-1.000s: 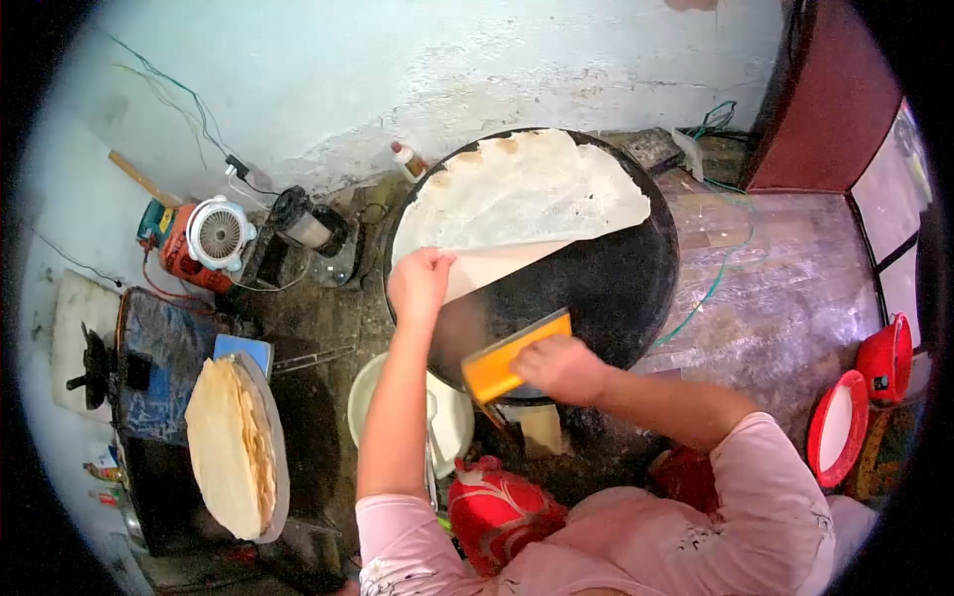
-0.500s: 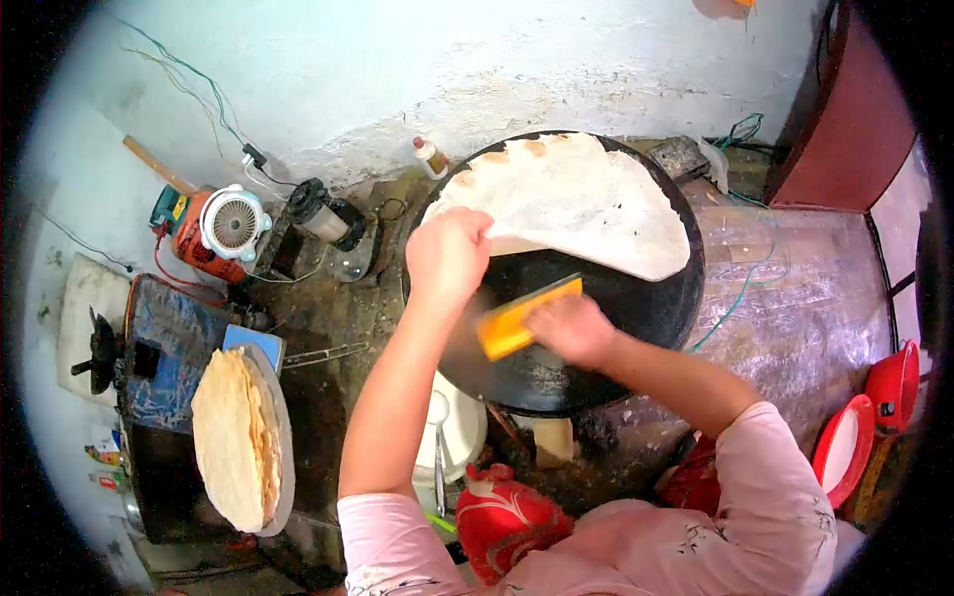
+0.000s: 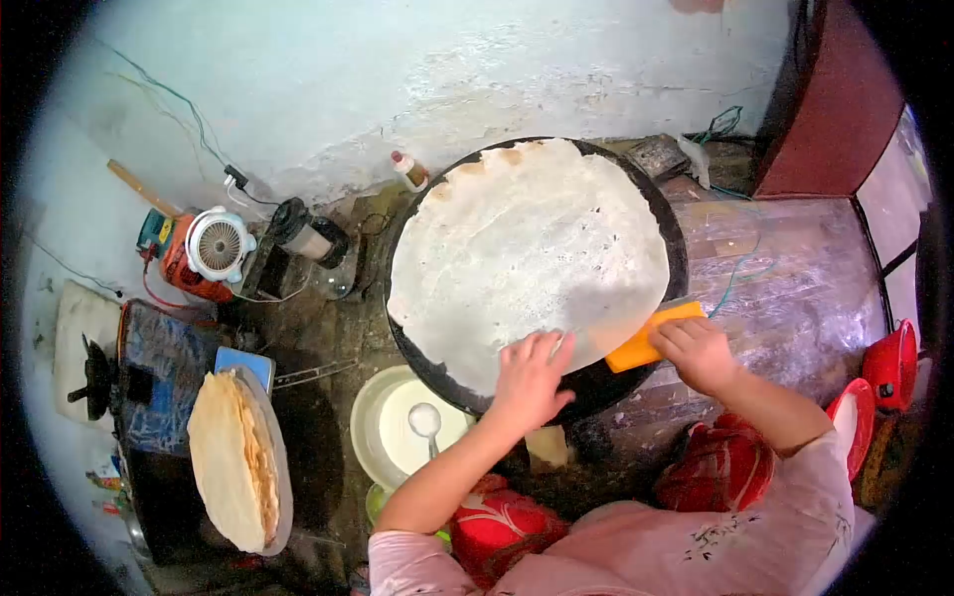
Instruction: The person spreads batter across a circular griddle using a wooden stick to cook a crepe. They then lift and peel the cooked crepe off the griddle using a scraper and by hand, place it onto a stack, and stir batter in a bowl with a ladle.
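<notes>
A large thin round flatbread [image 3: 527, 238] lies spread over most of a black round griddle [image 3: 678, 233]. My left hand [image 3: 534, 382] rests at the bread's near edge, fingers spread and holding nothing. In my right hand [image 3: 694, 350] is an orange scraper [image 3: 651, 336], gripped at its right end. The scraper's blade side faces the bread's near right edge; whether it reaches beneath the bread I cannot tell. Browned spots show along the bread's far left rim.
Left of me, a stack of flatbreads [image 3: 234, 462] sits on a round plate. A bowl of white batter [image 3: 370, 427] with a ladle [image 3: 424, 420] stands near the griddle. Behind are a bottle [image 3: 409, 171] and a blower [image 3: 219, 245]. A red basin [image 3: 889, 368] is at right.
The flatbread was folded back toward the far side and now lies flat across the griddle. My left hand has let go of its edge. The scraper has moved right, out to the griddle's edge.
</notes>
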A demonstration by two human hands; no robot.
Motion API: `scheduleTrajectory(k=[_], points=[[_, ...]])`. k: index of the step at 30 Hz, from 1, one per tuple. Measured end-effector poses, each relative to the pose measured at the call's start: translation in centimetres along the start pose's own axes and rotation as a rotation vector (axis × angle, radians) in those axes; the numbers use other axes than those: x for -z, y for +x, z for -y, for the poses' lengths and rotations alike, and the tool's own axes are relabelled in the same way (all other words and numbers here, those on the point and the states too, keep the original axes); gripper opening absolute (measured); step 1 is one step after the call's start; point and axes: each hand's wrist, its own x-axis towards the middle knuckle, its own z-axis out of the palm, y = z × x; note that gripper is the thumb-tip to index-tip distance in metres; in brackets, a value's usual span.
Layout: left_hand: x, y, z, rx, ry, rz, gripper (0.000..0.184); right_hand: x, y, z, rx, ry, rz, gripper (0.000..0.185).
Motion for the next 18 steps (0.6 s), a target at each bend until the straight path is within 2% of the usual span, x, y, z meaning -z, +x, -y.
scheduleTrajectory(k=[2,3,4,6,8,10,12,14,15,16,18], points=[[-2.3,1.9,-0.3,-0.036,-0.038,-0.137,0.052,1.4,-1.0,-0.2,-0.056,-0.008,0.011,0.029],[-2.7,3.0,-0.4,-0.085,-0.066,-0.197,0.025,1.9,-1.5,0.0,-0.128,0.006,0.017,0.030],[-2.7,3.7,-0.1,-0.091,-0.063,-0.199,0.025,2.2,-2.0,0.2,-0.200,0.019,0.022,0.031],[-1.3,4.8,0.3,0.095,-0.120,-0.053,0.011,2.0,-3.3,0.0,-0.237,0.045,-0.012,0.032],[1.6,5.1,1.3,0.245,-0.233,-0.363,0.008,2.1,-4.1,-0.2,-0.346,0.167,-0.022,0.030],[5.4,5.0,2.8,0.334,-0.177,-0.432,0.010,1.9,-4.8,-0.8,-0.426,0.177,-0.067,0.029],[8.0,4.7,3.7,0.273,-0.127,-0.687,0.009,2.1,-4.8,-1.5,-0.493,0.190,-0.113,0.029],[10.5,4.4,2.9,0.307,-0.264,-0.755,0.007,2.9,-4.6,-2.0,-0.631,0.216,-0.167,0.025],[11.4,4.4,1.7,0.184,-0.019,-0.788,0.005,3.2,-4.6,-2.1,-0.638,0.171,-0.246,0.024],[11.8,4.2,1.0,0.130,0.101,-0.736,0.010,3.2,-4.7,-2.2,-0.641,0.173,-0.249,0.024],[9.7,3.0,0.4,0.043,0.209,-0.656,0.018,3.0,-5.2,-2.6,-0.806,0.251,-0.319,0.024]])
